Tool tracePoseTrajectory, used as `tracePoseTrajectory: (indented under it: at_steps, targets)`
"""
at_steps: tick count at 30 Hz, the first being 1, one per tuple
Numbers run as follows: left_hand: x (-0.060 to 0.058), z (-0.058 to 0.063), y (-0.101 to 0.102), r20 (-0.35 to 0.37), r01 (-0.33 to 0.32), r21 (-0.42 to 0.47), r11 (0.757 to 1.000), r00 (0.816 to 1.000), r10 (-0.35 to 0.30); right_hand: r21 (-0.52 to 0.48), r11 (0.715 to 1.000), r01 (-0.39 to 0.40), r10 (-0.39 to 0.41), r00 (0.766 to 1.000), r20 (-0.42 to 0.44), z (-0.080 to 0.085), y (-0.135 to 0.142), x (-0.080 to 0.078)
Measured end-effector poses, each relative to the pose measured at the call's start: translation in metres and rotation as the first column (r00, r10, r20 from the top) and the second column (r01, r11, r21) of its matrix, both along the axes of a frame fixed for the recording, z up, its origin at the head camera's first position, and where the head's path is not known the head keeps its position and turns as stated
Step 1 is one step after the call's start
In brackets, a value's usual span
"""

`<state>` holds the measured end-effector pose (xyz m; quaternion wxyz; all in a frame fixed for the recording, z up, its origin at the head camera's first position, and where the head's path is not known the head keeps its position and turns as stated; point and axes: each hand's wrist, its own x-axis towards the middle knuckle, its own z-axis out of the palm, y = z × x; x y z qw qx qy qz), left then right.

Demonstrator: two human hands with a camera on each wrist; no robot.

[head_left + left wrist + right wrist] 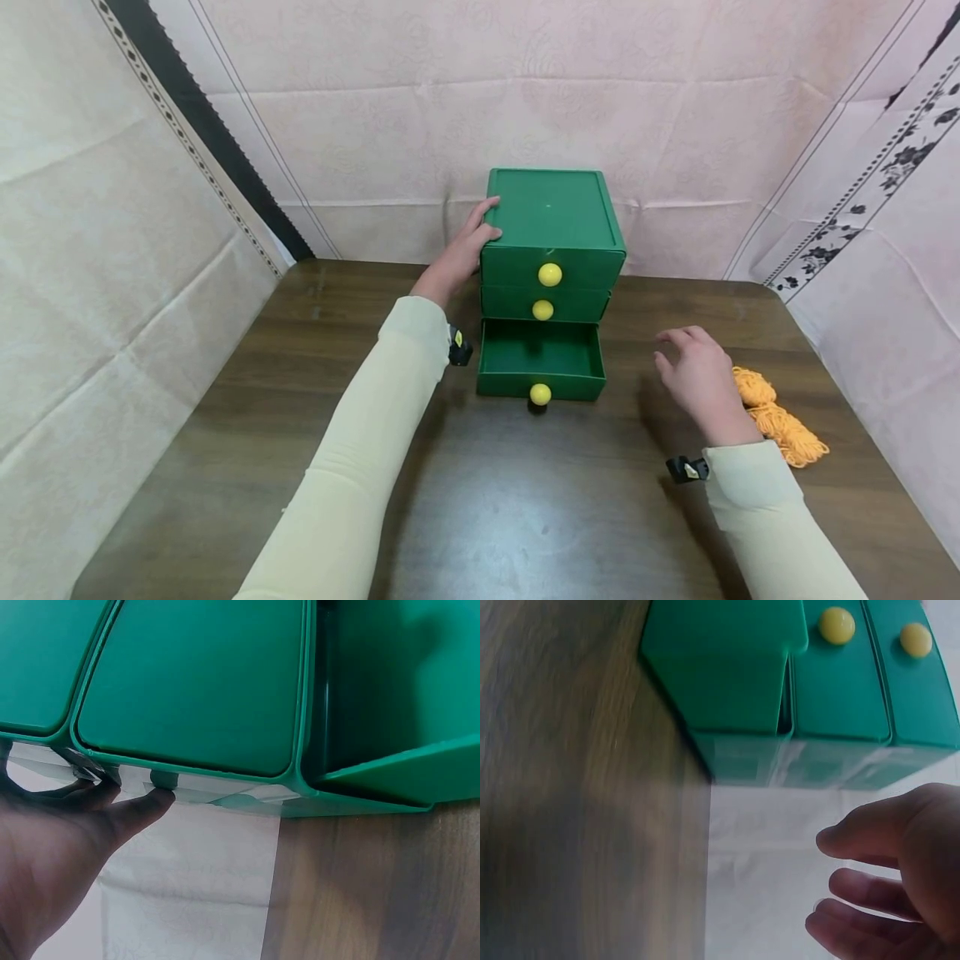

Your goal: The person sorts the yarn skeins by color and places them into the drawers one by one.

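Note:
A green drawer unit (551, 208) with three drawers and yellow round knobs stands toward the back of the table. Its bottom drawer (540, 379) is pulled out, and nothing shows inside it; the upper two are closed. My left hand (463, 250) rests against the unit's left side near the top, fingers extended along the wall, as the left wrist view also shows. To the right of the unit, my right hand (699, 377) hovers over the table with loosely bent fingers and holds nothing. Just beyond that hand lies a twisted hank of orange yarn (780, 418), partly hidden by the wrist.
The brown wooden table (480, 517) has a pale cloth (420, 125) hanging behind it and at both sides. A black wrist device (459, 346) sits on the left wrist, another (686, 470) on the right.

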<state>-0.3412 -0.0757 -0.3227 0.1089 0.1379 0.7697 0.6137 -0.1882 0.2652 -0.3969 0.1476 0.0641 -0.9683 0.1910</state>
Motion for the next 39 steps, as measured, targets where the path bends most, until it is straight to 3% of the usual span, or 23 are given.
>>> tracePoseTrajectory:
  at_steps: [11, 22, 39]
  targets:
    - [0.0, 0.0, 0.0, -0.002, -0.007, 0.003, 1.0, 1.0, 0.007, 0.029, 0.996, 0.087, -0.089, 0.992, 0.092, -0.005, 0.032, -0.006]
    - [0.002, 0.0, 0.0, -0.003, -0.002, 0.005, 1.0, 1.0, 0.002, 0.054, 0.991, 0.122, -0.13, 0.976, 0.174, -0.006, 0.055, -0.006]
    - [0.001, 0.0, 0.0, 0.006, -0.007, -0.003, 1.0, 1.0, 0.007, 0.097, 0.985, 0.141, -0.159, 0.966, 0.205, -0.015, 0.081, -0.007]
